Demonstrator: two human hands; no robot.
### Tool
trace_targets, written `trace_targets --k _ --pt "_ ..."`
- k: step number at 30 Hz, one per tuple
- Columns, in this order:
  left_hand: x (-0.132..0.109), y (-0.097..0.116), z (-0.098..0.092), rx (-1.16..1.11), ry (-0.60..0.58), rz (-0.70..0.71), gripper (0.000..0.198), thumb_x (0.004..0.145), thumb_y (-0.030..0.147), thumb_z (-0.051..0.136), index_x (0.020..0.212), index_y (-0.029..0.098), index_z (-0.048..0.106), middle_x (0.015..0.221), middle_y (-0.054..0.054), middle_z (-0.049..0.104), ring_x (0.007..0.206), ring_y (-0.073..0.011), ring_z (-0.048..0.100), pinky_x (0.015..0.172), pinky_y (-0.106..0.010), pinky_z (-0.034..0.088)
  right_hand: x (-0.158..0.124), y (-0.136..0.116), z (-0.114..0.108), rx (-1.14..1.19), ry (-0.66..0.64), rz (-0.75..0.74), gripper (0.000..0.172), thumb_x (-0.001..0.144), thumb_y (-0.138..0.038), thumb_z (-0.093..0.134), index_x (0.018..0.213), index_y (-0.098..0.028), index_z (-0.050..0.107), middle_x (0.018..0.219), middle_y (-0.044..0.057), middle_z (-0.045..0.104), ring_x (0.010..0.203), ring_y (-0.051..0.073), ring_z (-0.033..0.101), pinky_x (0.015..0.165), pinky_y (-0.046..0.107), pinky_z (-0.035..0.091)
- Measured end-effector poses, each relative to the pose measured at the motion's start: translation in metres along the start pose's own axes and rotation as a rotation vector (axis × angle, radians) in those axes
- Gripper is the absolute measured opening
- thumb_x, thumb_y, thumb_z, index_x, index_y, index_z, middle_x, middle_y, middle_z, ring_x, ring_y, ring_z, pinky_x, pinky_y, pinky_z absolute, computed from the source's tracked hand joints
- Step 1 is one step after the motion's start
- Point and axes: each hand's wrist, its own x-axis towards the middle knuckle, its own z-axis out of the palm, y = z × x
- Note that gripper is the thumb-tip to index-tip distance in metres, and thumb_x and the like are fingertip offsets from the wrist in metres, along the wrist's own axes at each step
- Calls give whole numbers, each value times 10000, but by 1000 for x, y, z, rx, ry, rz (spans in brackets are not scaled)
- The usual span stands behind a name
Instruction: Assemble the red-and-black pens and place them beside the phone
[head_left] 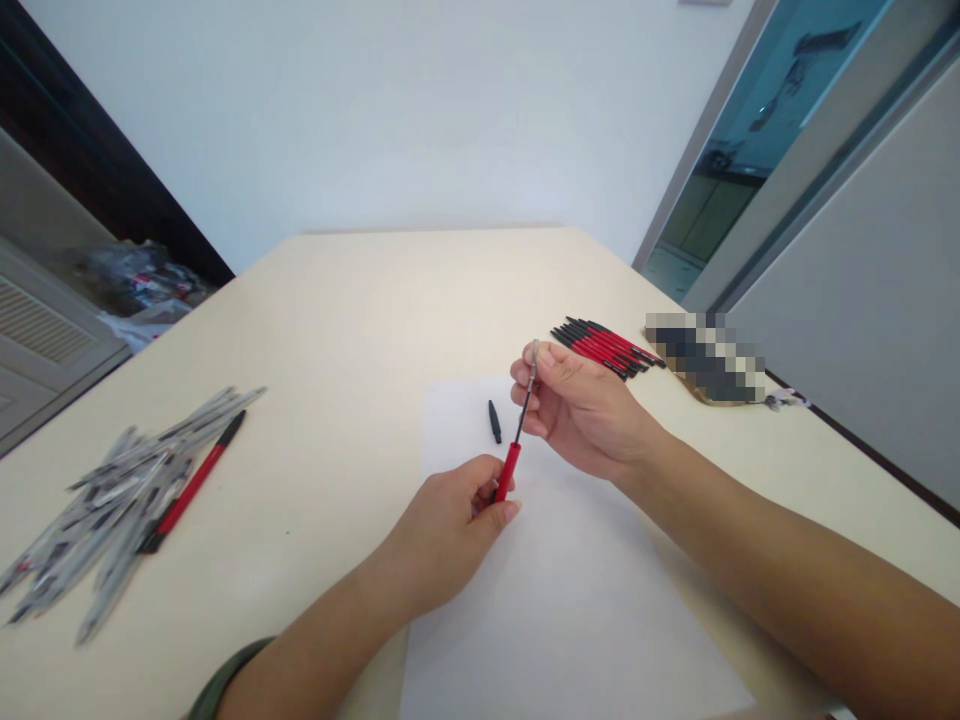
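Observation:
My left hand [465,510] is closed around a red pen barrel [510,468], holding it tilted over a sheet of white paper [540,600]. Out of the barrel's upper end sticks a thin dark pen refill [524,408]. Its far, pale end is pinched between the fingertips of my right hand [577,400]. A black pen tip piece [494,422] lies on the paper, just beyond my left hand and apart from both hands. The lower end of the barrel is partly hidden by my left fingers.
Several red and black pens [607,348] lie in a bundle beyond my right hand. At left is a pile of grey-white pens [127,500], with one red and black pen [195,485] beside it. A pixelated flat object [705,358] lies near the table's right edge.

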Motion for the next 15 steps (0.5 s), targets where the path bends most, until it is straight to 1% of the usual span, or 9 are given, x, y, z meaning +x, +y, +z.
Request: trace_targets --k 6,11,15 --pt "0 1 0 4 7 1 92 773 286 452 770 208 501 661 34 509 603 -118 458 528 -223 326 0 0 -1 -19 11 -1 149 751 -303 537 703 -185 461 737 -24 428 552 63 362 434 173 295" --pt "0 0 1 -4 9 0 86 777 285 452 777 212 498 659 37 502 602 -116 457 527 -222 325 0 2 -1 -25 -19 11 149 768 -305 520 700 -180 475 704 -22 432 536 61 353 429 172 289" --pt "1 -1 1 -11 32 -10 110 785 307 446 793 213 500 644 39 497 590 -115 459 518 -223 323 -1 6 -1 -10 -31 13 136 776 -290 517 714 -173 487 727 -15 436 550 58 365 431 170 297"
